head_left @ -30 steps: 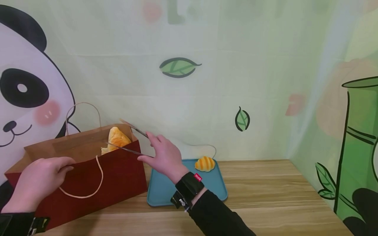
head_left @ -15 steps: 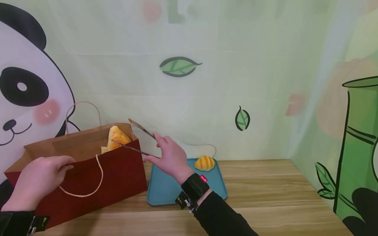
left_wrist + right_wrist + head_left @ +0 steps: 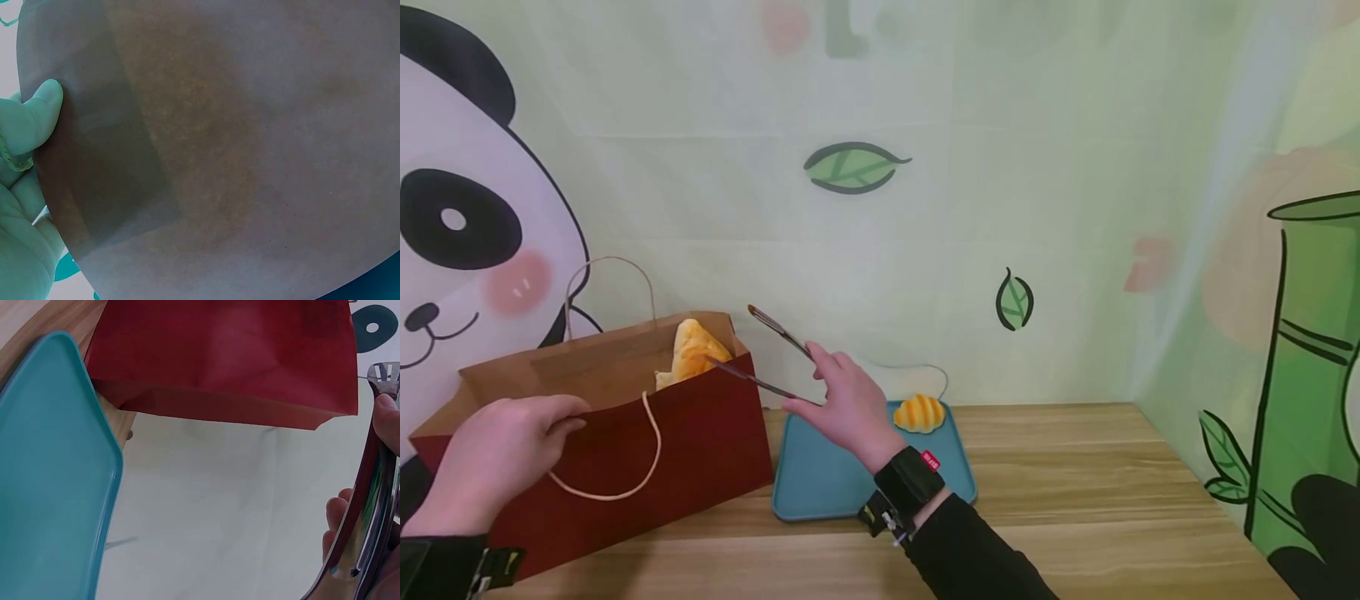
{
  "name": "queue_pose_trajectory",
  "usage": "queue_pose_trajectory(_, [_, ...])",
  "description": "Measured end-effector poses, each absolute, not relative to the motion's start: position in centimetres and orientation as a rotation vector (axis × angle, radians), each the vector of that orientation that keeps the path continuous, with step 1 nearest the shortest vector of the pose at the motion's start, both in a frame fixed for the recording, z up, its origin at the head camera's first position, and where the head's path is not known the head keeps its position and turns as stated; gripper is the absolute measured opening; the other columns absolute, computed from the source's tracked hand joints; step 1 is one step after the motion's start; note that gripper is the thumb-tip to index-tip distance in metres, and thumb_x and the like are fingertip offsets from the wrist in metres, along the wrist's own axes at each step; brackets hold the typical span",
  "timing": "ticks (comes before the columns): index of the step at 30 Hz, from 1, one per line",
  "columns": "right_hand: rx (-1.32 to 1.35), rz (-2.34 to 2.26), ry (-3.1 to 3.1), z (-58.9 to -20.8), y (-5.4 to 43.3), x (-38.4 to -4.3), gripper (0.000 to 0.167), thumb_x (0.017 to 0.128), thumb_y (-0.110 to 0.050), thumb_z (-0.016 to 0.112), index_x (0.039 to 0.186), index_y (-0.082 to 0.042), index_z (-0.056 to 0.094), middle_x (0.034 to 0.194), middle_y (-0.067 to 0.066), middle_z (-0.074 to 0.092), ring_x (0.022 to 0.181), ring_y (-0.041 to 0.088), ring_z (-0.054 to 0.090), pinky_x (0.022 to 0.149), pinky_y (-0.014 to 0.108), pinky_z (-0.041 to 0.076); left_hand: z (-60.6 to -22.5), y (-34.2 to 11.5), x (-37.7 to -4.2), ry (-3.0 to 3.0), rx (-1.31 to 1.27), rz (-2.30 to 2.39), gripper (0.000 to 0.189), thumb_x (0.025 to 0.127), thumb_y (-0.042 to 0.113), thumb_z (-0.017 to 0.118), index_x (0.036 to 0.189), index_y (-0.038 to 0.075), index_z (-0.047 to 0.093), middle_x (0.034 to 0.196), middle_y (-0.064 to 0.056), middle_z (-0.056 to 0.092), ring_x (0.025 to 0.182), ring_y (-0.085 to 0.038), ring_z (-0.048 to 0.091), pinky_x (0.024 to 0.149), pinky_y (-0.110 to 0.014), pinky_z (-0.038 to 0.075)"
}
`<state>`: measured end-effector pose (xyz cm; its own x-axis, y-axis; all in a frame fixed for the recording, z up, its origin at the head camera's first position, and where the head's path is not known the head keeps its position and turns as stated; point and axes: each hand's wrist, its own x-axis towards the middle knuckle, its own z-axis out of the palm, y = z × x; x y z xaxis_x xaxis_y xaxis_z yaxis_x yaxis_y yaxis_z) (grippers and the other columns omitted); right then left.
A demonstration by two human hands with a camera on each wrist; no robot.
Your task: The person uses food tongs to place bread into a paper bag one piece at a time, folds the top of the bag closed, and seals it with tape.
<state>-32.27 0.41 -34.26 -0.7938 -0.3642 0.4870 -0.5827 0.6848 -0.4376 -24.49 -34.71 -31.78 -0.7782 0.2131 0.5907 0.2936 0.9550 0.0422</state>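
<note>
A dark red paper bag with a brown inside stands at the left in the head view. My left hand pinches its near rim between thumb and fingers; the left wrist view has the thumb against the bag's paper. A golden bread roll pokes up at the bag's right end. My right hand holds metal tongs, spread apart with nothing between their tips. The lower tip overlaps the roll's right edge in view; contact cannot be told. A smaller striped bread lies on the blue tray.
Pale string handles rise and hang from the bag, the near one a loop over its front. The tray stands just right of the bag on a wooden table. Behind is a printed green backdrop with a panda and leaves.
My right hand has drawn back to the right with the spread tongs, away from the bread roll in the bag. The left hand stays at the rim; the roll has not visibly moved.
</note>
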Motion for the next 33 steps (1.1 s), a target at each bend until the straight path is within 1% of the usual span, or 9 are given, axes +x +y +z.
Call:
queue_pose_trajectory(3, [0.738,0.856,-2.537,-34.4,0.8,-32.3,0.079,0.086,-0.047,0.074,0.15,-0.013,0.041,0.111,0.005,0.063,0.088,0.014,0.06,0.065,0.021,0.049,-31.8,-34.7,-24.5,-2.487,-0.36,-0.174,0.02,0.07,-0.013,0.08,0.086,-0.003,0.073,0.072,-0.015,0.069,0.062,-0.03,0.061,0.065,-0.057,0.057])
queue_pose_trajectory(7, [0.727,0.873,-2.529,-34.6,1.4,-32.3,0.08,0.085,-0.046,0.075,0.149,-0.012,0.041,0.109,0.004,0.062,0.075,0.011,0.056,0.063,0.022,0.047,-31.8,-34.7,-24.6,-2.494,-0.356,-0.177,0.02,0.07,-0.012,0.08,0.086,-0.003,0.073,0.073,-0.016,0.069,0.062,-0.03,0.062,0.065,-0.057,0.057])
queue_pose_trajectory(11, [0.708,0.878,-2.538,-35.0,2.0,-32.4,0.08,0.086,-0.048,0.074,0.15,-0.013,0.041,0.107,0.004,0.061,0.07,0.01,0.053,0.063,0.022,0.047,-31.8,-34.6,-24.6,-2.503,-0.35,-0.176,0.019,0.07,-0.012,0.08,0.086,-0.003,0.073,0.073,-0.016,0.069,0.062,-0.03,0.061,0.066,-0.057,0.057])
queue_pose_trajectory(19, [0.645,0.867,-2.582,-35.8,3.3,-32.7,0.08,0.087,-0.047,0.073,0.151,-0.014,0.039,0.112,0.007,0.063,0.077,0.013,0.056,0.066,0.025,0.048,-31.7,-34.6,-24.5,-2.493,-0.354,-0.176,0.018,0.071,-0.012,0.079,0.086,-0.003,0.073,0.073,-0.015,0.069,0.061,-0.03,0.061,0.065,-0.057,0.057])
queue_pose_trajectory(23, [0.622,0.839,-2.591,-36.4,4.2,-32.9,0.08,0.087,-0.047,0.073,0.151,-0.013,0.039,0.111,0.005,0.062,0.079,0.013,0.056,0.065,0.026,0.048,-31.7,-34.7,-24.5,-2.493,-0.352,-0.176,0.018,0.072,-0.012,0.079,0.086,-0.003,0.073,0.072,-0.015,0.069,0.061,-0.03,0.061,0.065,-0.057,0.057])
queue_pose_trajectory(30, [0.562,0.853,-2.627,-37.8,5.6,-33.3,0.081,0.086,-0.046,0.075,0.151,-0.014,0.039,0.11,0.006,0.062,0.078,0.015,0.057,0.064,0.029,0.048,-31.8,-34.8,-24.5,-2.488,-0.352,-0.176,0.019,0.071,-0.012,0.08,0.086,-0.003,0.073,0.073,-0.016,0.069,0.062,-0.031,0.061,0.065,-0.057,0.057])
queue_pose_trajectory(33, [0.54,0.855,-2.638,-38.5,6.1,-33.4,0.081,0.086,-0.046,0.075,0.151,-0.013,0.04,0.109,0.006,0.062,0.081,0.016,0.058,0.065,0.03,0.048,-31.9,-34.8,-24.5,-2.489,-0.352,-0.175,0.019,0.071,-0.011,0.08,0.086,-0.003,0.073,0.073,-0.016,0.069,0.062,-0.031,0.062,0.065,-0.057,0.057])
